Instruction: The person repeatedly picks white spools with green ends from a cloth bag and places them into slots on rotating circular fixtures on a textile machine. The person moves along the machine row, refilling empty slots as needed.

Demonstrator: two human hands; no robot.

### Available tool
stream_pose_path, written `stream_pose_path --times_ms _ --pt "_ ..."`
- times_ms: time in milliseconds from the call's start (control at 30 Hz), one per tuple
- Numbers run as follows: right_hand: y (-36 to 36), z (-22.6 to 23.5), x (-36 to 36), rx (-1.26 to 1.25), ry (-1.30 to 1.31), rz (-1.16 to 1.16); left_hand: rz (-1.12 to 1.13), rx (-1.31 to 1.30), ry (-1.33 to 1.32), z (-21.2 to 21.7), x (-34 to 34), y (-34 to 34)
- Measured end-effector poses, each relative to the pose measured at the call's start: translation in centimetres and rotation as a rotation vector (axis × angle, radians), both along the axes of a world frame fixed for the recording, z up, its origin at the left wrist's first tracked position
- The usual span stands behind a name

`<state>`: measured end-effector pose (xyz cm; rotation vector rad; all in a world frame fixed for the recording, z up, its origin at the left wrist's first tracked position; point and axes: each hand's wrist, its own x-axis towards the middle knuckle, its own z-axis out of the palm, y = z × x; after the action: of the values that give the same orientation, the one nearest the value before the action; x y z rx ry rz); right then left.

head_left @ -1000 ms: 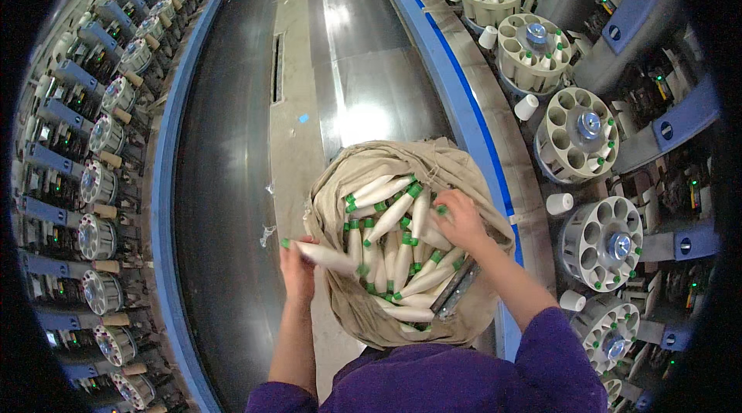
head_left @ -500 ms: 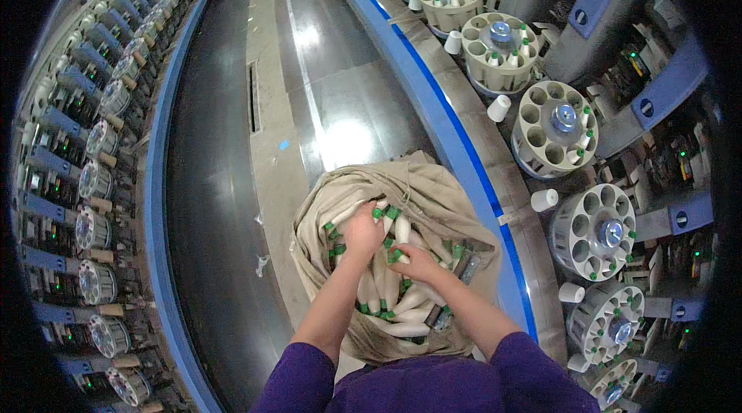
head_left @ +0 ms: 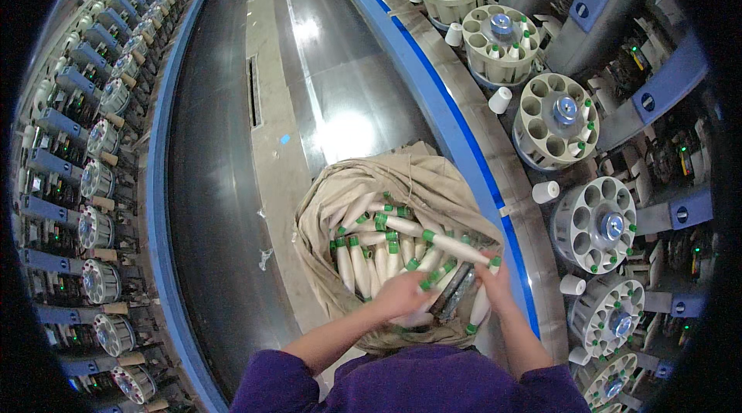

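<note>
The right hand [head_left: 495,283] is closed around a cream yarn bobbin [head_left: 456,246] with a green tip, which juts up and to the left out of the fist. The left hand [head_left: 400,295] lies just to its left, fingers curled down among the heaped bobbins [head_left: 371,254]; whether it actually grasps one cannot be told. Both purple sleeves [head_left: 417,380] enter from the lower edge. Between the two hands a dark flat bar [head_left: 454,289] slants across the pile.

The bobbins fill a beige cloth sack [head_left: 348,189] whose rumpled rim rings both hands closely, leaving little slack on any side. Just right of the right hand, the sack's edge presses against a blue rail [head_left: 448,115] running away along the machine. Past that rail stand round magazine drums [head_left: 593,224] with bobbin pockets and small white cones [head_left: 546,192] between them. Left of the sack, the dark glossy aisle floor [head_left: 209,181] opens wide and stretches far ahead. A second row of winding units [head_left: 97,181] lines the aisle's far left side.
</note>
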<state>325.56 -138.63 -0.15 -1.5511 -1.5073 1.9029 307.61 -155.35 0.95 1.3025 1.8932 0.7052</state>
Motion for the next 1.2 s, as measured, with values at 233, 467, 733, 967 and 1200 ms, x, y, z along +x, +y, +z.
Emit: stream_pose_path --times_ms 233,467,733,967,1200 --pt "0.3 -0.7 -0.9 0.017 -0.077 0.169 1.307 0.503 -1.464 -7.6 -11.2 -1.8" --pt "-0.7 -1.7 -2.2 0.375 -0.244 0.367 1.283 0.694 -1.495 -6.8 -12.0 2.8" --pt "-1.3 4.8 -2.0 -0.384 0.362 0.051 0.624 0.599 -0.773 7.3 -13.0 -0.2" --pt "-6.2 8.5 2.6 -0.615 0.491 -0.065 0.608 0.144 -1.219 6.7 -8.7 -1.1" --pt "-5.8 6.1 -7.6 -0.399 -0.056 0.766 0.518 0.211 -1.527 5.5 -5.1 -1.2"
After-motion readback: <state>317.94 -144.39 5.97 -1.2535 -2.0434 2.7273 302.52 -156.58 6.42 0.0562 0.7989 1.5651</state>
